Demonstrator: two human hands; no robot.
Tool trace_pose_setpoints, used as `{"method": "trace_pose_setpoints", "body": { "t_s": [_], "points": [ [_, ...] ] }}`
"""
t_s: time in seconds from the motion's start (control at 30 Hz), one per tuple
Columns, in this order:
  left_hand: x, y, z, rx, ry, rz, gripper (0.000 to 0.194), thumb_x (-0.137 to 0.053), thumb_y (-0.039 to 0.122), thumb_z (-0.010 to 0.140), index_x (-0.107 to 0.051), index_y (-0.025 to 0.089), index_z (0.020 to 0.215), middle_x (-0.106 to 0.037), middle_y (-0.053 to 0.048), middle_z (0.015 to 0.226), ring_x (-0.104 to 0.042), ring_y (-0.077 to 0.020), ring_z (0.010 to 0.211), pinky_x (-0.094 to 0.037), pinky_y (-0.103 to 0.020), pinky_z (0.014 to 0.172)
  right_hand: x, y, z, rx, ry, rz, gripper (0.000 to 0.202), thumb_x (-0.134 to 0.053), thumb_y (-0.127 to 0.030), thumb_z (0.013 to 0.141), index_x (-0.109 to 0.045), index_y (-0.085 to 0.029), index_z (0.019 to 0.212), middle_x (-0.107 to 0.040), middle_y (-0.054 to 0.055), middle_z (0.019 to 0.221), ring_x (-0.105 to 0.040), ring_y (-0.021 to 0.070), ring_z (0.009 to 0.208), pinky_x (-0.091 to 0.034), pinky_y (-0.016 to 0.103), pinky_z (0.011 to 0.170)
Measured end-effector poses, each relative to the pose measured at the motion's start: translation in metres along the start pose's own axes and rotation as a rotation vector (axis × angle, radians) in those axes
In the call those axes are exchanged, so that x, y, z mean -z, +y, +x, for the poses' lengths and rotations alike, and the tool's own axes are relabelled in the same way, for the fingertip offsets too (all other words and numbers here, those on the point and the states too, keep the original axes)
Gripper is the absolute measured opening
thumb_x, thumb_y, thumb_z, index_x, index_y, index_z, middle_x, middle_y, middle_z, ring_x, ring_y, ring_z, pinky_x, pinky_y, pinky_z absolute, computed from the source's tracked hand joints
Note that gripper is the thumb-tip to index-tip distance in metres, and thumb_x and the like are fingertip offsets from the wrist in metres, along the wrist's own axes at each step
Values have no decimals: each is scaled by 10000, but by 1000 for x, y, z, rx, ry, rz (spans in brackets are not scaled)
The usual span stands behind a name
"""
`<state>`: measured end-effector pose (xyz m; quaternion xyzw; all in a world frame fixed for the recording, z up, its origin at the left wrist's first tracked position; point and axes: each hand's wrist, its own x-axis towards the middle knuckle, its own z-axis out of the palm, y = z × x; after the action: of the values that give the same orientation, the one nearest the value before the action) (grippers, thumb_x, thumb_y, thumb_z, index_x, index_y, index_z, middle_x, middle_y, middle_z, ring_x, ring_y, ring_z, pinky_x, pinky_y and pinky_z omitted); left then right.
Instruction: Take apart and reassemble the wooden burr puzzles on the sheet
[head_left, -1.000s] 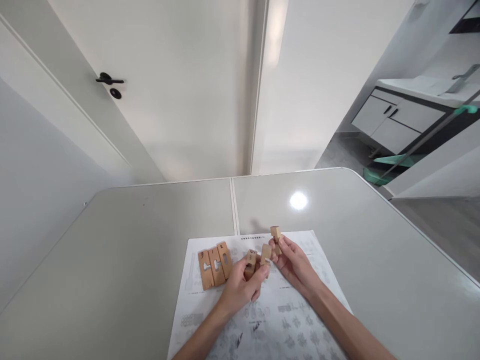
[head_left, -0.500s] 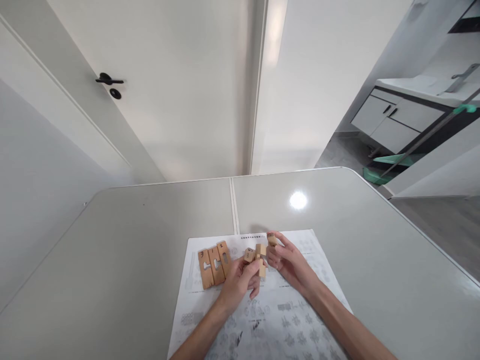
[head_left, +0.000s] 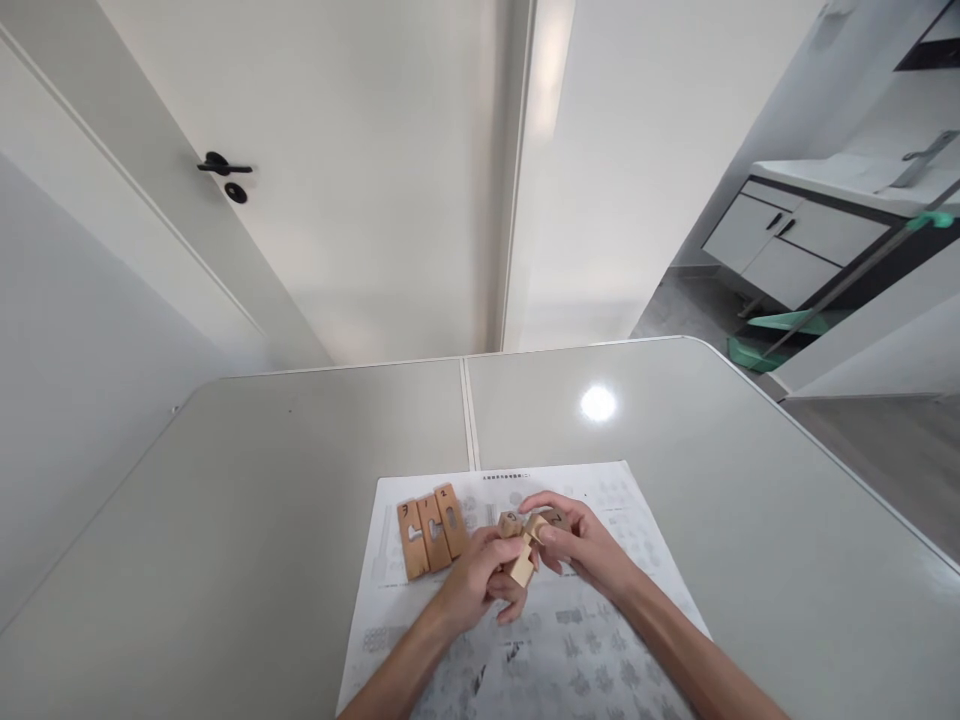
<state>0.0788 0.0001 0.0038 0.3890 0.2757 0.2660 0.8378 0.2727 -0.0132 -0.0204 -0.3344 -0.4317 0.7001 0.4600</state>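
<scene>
Between my hands, over the printed paper sheet (head_left: 420, 640), are several small notched wooden puzzle blocks. My left hand (head_left: 487, 575) is closed around joined pale blocks (head_left: 521, 567), one of them with a dark mark on its end (head_left: 510, 523). My right hand (head_left: 589, 550) is closed on another wooden block (head_left: 556, 519) that carries a handwritten mark, its fingers touching the joined blocks. Fingers hide much of where the pieces meet. Left of my hands lie three flat wooden pieces (head_left: 433, 532) with cut-out slots, side by side, marked 3, 1 and 2.
The sheet with small printed diagrams lies on a grey table (head_left: 225, 520) with a seam down its middle. Beyond the far edge stands a white door (head_left: 375, 200) with a black handle (head_left: 225, 165). At right are a sink cabinet (head_left: 795, 235) and a green dustpan (head_left: 787, 320).
My right hand has moved left and slightly down, bringing its block against the blocks in my left hand. The joined blocks have tilted. The three flat pieces have stayed put.
</scene>
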Motion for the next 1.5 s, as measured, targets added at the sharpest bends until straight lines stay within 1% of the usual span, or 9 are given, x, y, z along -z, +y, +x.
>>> {"method": "trace_pose_setpoints", "body": {
  "t_s": [0.17,0.43,0.6,0.7,0.83,1.0,1.17,1.33,1.5],
  "points": [
    [2,-1,1,8,-30,-53,441,-650,587,907,-547,189,750,-186,133,519,-128,-55,410,-306,-196,355,-1,2,1,14,8,-33,390,-825,-532,872,-717,-195,1036,-629,-4,714,-441,107,517,-353,261,521],
    [4,-6,8,-26,73,-202,504,-523,671,949,-544,212,1157,-424,79,699,-239,-78,471,-377,-203,421,1,4,1,12,138,165,461,-745,-652,912,-697,-195,941,-298,-112,530,-174,83,479,-237,233,462],
    [0,-8,10,-28,154,-137,454,-695,578,923,-590,188,1130,-441,65,744,-325,-74,529,-403,-226,508,-2,-1,2,64,122,52,473,-722,-666,918,-729,-198,850,-434,-49,567,-328,123,505,-385,283,530],
    [-2,-9,9,-27,150,-53,554,-694,657,914,-598,173,1164,-490,58,710,-341,-79,521,-388,-242,519,-3,-3,3,76,41,-58,504,-690,-636,950,-707,-188,720,-684,90,896,-466,131,566,-466,317,596],
    [-5,-6,6,-9,115,57,501,-618,635,983,-619,158,1139,-498,59,652,-367,-83,492,-366,-251,520,-3,-3,3,49,-45,-102,445,-721,-614,930,-787,-187,1036,-658,170,1307,-583,140,636,-446,277,505],
    [-7,-2,5,-2,35,72,490,-605,642,987,-643,154,1001,-519,26,753,-362,-72,522,-455,-269,550,-2,0,3,42,-15,-79,468,-708,-632,932,-762,-171,989,-740,109,907,-559,143,553,-418,270,484],
    [-4,-9,6,-33,14,56,486,-554,636,1017,-603,164,1122,-567,1,803,-466,-99,553,-534,-310,611,-2,1,2,53,87,-37,474,-720,-652,920,-719,-178,929,-543,-31,539,-457,125,455,-357,263,482],
    [-3,-18,8,-112,86,31,481,-543,657,1018,-484,215,1197,-463,78,712,-394,-86,531,-508,-271,583,5,2,3,93,206,-37,450,-757,-630,897,-719,-183,915,-614,-6,659,-331,69,427,-291,247,443],
    [0,-19,9,-127,80,21,496,-441,709,1031,-483,218,1088,-436,82,701,-387,-88,523,-497,-274,577,7,-7,1,106,231,-202,361,-765,-555,905,-741,-195,929,-700,74,957,-407,77,484,-331,258,454]
  ]
}}
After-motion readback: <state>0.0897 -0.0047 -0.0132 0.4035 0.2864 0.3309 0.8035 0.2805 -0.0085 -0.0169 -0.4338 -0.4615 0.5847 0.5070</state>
